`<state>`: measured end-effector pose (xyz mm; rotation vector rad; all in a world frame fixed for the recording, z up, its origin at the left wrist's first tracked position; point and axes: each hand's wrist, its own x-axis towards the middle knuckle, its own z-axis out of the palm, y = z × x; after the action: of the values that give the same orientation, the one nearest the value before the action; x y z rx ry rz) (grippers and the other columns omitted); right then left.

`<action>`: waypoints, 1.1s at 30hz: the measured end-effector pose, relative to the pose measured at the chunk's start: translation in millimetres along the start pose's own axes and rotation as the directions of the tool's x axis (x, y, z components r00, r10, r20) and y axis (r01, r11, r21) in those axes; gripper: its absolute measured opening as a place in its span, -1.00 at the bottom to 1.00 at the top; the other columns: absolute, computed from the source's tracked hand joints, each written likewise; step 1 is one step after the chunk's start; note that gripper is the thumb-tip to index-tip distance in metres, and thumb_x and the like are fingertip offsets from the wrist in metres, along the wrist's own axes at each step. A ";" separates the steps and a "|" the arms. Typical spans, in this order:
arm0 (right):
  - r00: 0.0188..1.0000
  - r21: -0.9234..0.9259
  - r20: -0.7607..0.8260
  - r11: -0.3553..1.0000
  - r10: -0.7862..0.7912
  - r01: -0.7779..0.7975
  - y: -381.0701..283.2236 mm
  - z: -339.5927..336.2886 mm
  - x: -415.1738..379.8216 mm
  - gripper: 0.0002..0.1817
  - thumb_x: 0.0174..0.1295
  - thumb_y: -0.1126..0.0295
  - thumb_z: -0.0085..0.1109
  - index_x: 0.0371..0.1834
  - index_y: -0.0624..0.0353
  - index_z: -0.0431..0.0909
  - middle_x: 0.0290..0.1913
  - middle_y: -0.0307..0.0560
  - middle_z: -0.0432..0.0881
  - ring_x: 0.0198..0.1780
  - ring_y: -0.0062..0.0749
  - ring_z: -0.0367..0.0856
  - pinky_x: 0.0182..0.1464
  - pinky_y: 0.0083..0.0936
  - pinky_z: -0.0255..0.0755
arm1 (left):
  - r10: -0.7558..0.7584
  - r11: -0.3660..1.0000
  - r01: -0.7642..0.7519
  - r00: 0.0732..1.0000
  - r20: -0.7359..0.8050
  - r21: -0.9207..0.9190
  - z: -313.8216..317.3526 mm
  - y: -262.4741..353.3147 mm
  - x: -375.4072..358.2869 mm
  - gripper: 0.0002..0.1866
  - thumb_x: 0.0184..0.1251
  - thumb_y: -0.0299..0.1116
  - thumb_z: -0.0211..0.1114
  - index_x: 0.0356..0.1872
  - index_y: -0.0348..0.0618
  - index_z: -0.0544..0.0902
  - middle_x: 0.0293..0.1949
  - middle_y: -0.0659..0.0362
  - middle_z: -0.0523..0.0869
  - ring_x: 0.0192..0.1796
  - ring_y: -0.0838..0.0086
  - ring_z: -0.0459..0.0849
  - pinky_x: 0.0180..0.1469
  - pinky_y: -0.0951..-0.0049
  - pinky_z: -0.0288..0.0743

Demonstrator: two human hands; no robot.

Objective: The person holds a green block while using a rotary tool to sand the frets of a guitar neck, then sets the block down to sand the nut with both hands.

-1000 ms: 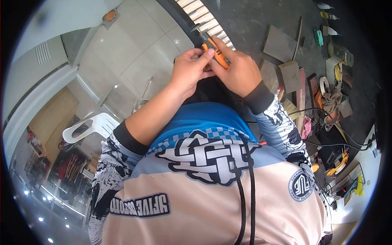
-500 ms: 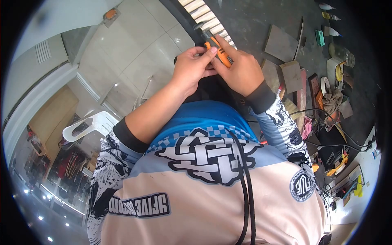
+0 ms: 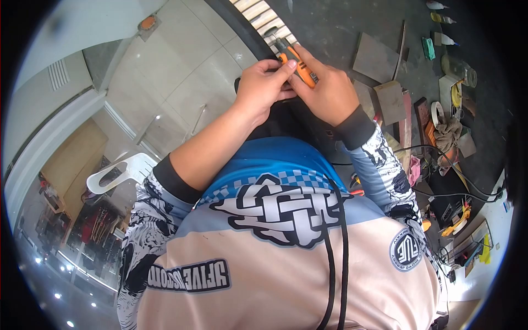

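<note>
Both hands are around an orange-and-grey handheld power tool (image 3: 304,73) that has a small metal disc-like head pointing up and away from me. My left hand (image 3: 265,87) is closed on its near left side, thumb lying along the front of the body. From the right, my right hand (image 3: 330,91) wraps the rear of the body, with the index finger stretched along its side. The tool's head overlaps a pale slatted wooden piece (image 3: 261,15) with dark gaps. My palms hide part of the tool's body.
On the dark work surface (image 3: 330,27) to the right lie flat boards (image 3: 377,58), a block (image 3: 390,103), a glass jar (image 3: 461,71), small bottles (image 3: 443,18), a crumpled cloth (image 3: 448,133) and black cables (image 3: 456,195). A white plastic chair (image 3: 124,173) stands at left on the tiled floor.
Hands and tool have shifted slightly to the right together, the tool's head now overlapping more of the slatted piece. Both hands keep their hold.
</note>
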<state>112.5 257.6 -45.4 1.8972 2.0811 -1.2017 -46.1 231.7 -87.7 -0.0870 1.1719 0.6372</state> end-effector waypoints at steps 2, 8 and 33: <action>1.000 0.008 -0.012 1.000 -0.005 0.005 4.2 -3.5 -0.1 -0.34 0.32 -0.02 0.28 0.48 -0.13 0.50 -0.30 0.24 0.76 -0.23 0.19 0.78 -0.14 -0.06 0.67 | 0.007 1.000 -0.007 1.000 0.004 0.006 5.2 -1.3 2.0 -0.59 0.47 -0.25 0.44 0.03 -0.44 0.56 -0.13 -0.02 0.74 -0.13 0.30 0.81 -0.05 0.27 0.83; 1.000 0.021 -0.023 1.000 -0.016 0.017 13.3 -10.4 4.6 -0.35 0.32 -0.02 0.29 0.48 -0.12 0.51 -0.28 0.25 0.77 -0.23 0.17 0.79 -0.13 -0.07 0.67 | 0.018 1.000 -0.018 1.000 0.013 0.010 18.0 3.3 6.2 -0.59 0.47 -0.26 0.43 0.03 -0.46 0.56 -0.11 -0.04 0.73 -0.11 0.28 0.81 -0.02 0.26 0.83; 0.998 0.047 -0.040 0.998 -0.038 0.040 8.9 3.8 -29.6 -0.37 0.30 0.05 0.33 0.45 -0.08 0.54 -0.35 0.22 0.74 -0.29 0.13 0.77 -0.18 -0.10 0.66 | -0.050 0.998 0.049 0.999 0.020 0.032 5.2 -16.8 -19.9 -0.55 0.49 -0.28 0.41 0.11 -0.48 0.48 -0.09 -0.09 0.74 -0.08 0.27 0.81 -0.01 0.25 0.82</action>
<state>125.5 230.8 -36.4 1.9240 2.1380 -1.2433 -37.9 211.5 -72.4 -0.0827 1.1560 0.5749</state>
